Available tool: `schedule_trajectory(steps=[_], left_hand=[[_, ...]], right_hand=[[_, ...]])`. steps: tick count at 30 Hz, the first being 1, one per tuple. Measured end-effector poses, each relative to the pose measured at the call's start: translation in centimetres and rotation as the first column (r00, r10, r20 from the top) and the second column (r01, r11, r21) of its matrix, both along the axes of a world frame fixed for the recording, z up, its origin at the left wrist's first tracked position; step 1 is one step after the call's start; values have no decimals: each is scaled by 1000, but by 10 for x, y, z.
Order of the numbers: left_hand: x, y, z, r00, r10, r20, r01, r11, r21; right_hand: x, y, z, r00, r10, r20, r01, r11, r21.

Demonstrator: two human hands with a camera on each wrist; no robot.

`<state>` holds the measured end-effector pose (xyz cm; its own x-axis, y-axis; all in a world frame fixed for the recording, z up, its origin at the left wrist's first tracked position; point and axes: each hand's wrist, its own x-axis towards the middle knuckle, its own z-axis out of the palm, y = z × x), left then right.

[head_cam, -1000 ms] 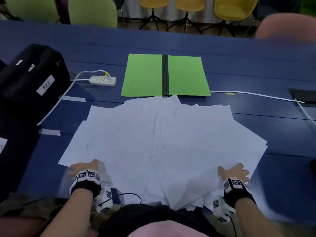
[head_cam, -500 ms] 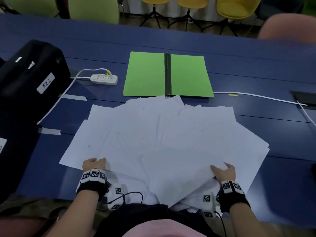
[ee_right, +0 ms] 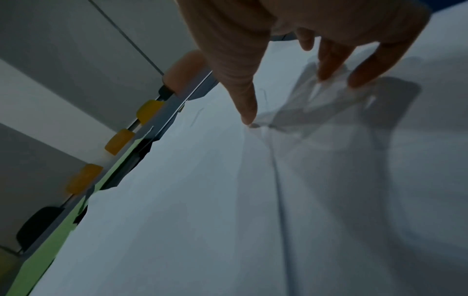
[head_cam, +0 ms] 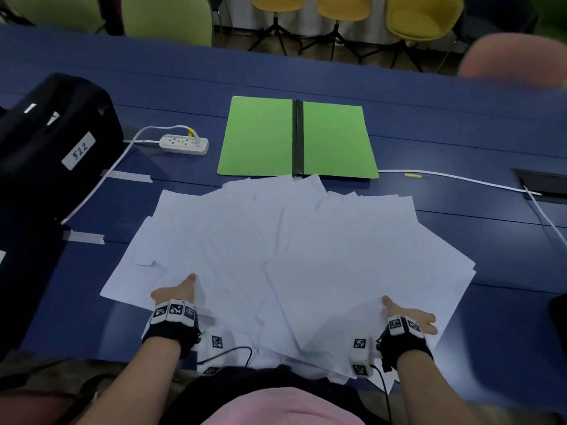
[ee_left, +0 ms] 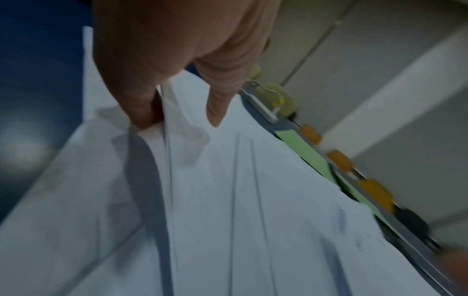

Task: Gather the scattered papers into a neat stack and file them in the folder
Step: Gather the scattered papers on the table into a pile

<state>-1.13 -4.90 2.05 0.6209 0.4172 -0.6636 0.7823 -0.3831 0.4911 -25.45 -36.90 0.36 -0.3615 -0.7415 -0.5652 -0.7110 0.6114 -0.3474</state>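
A: Where did the papers lie relative to the hands?

B: They were fanned across the near half of the desk, and some sheets overhung its near edge toward the person. The fan narrowed toward that edge and opened out toward the far one. The left hand sat on the fan's near-left part and the right hand on its near-right part, so the bulk of the sheets lay between the hands and beyond them.

A: What were the fingers doing?

B: On the left, the wrist view showed the thumb on top and the fingers tucked under a lifted sheet edge, a pinch on the papers. On the right, the fingers were spread apart with their tips pressing the top sheet, and nothing was gripped.

A: And the folder?

B: The folder lay open and flat toward the far edge of the desk, its dark spine running near-to-far. Its near edge touched or was just overlapped by the farthest sheets. It was almost centred between the hands, so neither was clearly nearer.

A: What would the next move turn on?

B: My judgement: the sheets had to be drawn inward from both sides toward the centre line first. The folder then lay straight ahead of the gathered stack.
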Motion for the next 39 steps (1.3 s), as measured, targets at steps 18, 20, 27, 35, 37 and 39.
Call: schedule_trajectory(steps=[18, 20, 27, 35, 37, 39], left_hand=[[6, -27, -3, 953, -260, 156, 279, 954, -111], [10, -26, -2, 983, -97, 154, 130, 966, -223], [-2, -23, -18, 985, -174, -6, 164, 936, -310], [4, -27, -18, 935, -353, -30, 345, 927, -150], [7, -31, -20, 924, -383, -3, 377, 912, -159], [4, -41, -21, 926, -378, 24, 374, 902, -217]], right_hand=[[-4, -15, -7, 965, 215, 149, -220, 975, 21], [-5, -18, -6, 935, 282, 216, -283, 959, -25], [-13, -8, -1, 926, 48, 376, 35, 977, -212], [36, 24, -4, 800, 494, 339, -514, 857, -35], [42, 26, -3, 784, 529, 326, -537, 840, -71], [48, 33, 1, 757, 576, 307, -576, 811, -102]])
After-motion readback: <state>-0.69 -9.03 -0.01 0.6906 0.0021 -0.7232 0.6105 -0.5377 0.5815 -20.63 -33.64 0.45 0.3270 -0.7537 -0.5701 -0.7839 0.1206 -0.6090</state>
